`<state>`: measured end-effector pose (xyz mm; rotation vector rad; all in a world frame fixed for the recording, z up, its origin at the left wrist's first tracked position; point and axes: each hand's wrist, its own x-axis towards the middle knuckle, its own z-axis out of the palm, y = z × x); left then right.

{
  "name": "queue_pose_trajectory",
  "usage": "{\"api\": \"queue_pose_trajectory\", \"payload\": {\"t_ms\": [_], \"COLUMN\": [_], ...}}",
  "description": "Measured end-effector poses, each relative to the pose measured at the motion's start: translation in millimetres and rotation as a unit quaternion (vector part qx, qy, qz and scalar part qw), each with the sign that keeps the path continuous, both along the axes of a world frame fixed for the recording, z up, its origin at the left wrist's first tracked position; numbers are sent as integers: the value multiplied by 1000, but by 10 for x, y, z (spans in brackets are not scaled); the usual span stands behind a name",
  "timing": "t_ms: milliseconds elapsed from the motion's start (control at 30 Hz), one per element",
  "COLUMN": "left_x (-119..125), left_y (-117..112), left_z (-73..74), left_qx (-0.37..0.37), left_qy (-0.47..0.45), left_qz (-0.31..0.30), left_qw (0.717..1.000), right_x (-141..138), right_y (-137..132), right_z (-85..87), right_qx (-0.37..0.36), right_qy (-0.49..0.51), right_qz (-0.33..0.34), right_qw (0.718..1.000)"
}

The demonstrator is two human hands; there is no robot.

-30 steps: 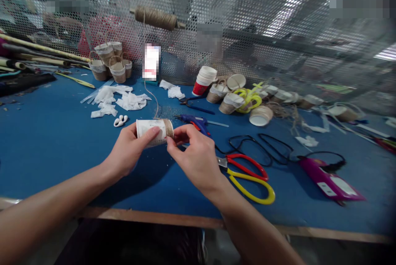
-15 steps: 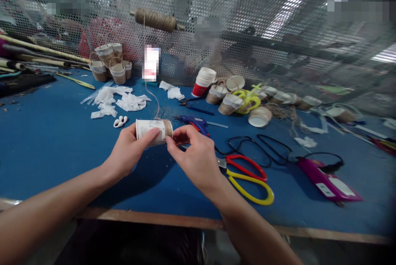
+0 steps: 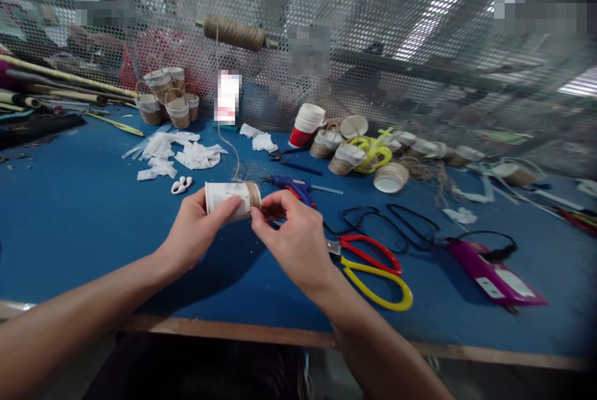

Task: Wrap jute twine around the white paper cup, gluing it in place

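Note:
My left hand (image 3: 193, 226) is closed around a white paper cup (image 3: 222, 193) that lies on its side just above the table. Brown twine (image 3: 254, 193) is wound in a band around the cup's right end. My right hand (image 3: 296, 232) pinches at that end, thumb and forefinger against the twine band. From the cup a loose strand of twine (image 3: 237, 160) runs up to a twine spool (image 3: 236, 32) on a rod at the mesh. Behind my right hand lies a blue glue gun (image 3: 295, 184). Scissors (image 3: 373, 269) with one red and one yellow handle rest beside my right wrist.
Several twine-covered cups with handles (image 3: 178, 111) stand at the back left, near white fabric scraps (image 3: 200, 154). Stacked paper cups (image 3: 308, 120), pliers (image 3: 298, 163) and more wrapped cups (image 3: 345, 157) are at the back right. A purple power strip (image 3: 494, 275) with black cable lies right.
The cup has turned slightly, its print shifting a little. Both hands keep nearly the same place and grip.

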<state>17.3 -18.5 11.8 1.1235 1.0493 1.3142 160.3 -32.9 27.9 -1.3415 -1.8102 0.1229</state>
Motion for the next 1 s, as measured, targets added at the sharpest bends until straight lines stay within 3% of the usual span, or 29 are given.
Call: {"api": "queue_pose_trajectory", "payload": {"t_ms": [500, 1000], "left_x": [-3, -6], "left_y": [22, 6], "left_z": [8, 0], "left_qx": [-53, -6], "left_qy": [-102, -41], "left_qz": [-15, -11], "left_qw": [993, 999], "right_x": [29, 25], "right_y": [-8, -2], "right_z": [35, 51], "right_qx": [-24, -13], "right_qy": [-19, 1], "right_qz": [28, 16], "right_qw": [999, 1000]}}
